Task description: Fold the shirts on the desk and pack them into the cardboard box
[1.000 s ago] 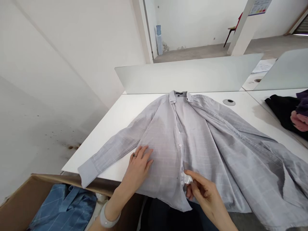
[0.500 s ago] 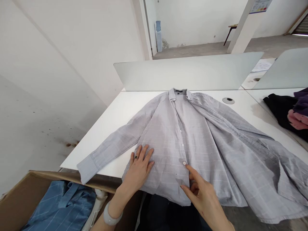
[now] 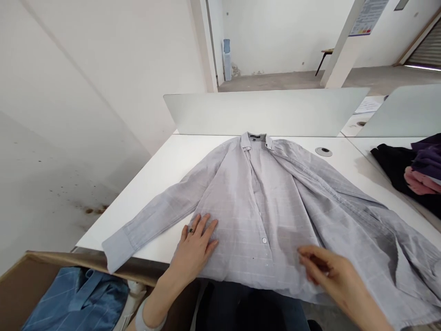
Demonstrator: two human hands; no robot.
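Observation:
A pale grey checked long-sleeved shirt (image 3: 262, 216) lies spread face up on a white table (image 3: 161, 179), its dark-labelled collar (image 3: 254, 140) at the far side and its front buttoned in part. My left hand (image 3: 195, 243) presses flat on the left front panel, fingers spread. My right hand (image 3: 327, 271) hovers at or touches the right front near the hem, fingers curled. Whether those fingers pinch cloth is hidden. A white button (image 3: 264, 240) sits between my hands.
A cardboard box (image 3: 69, 261) holding a blue striped shirt (image 3: 76, 299) stands at the near left. A pile of black, purple and pink clothes (image 3: 403, 170) lies at the right. A frosted partition (image 3: 265, 110) runs along the table's far edge.
My right hand has moved right, away from the button placket it held at the hem. The placket now lies flatter. My left hand has stayed on the shirt.

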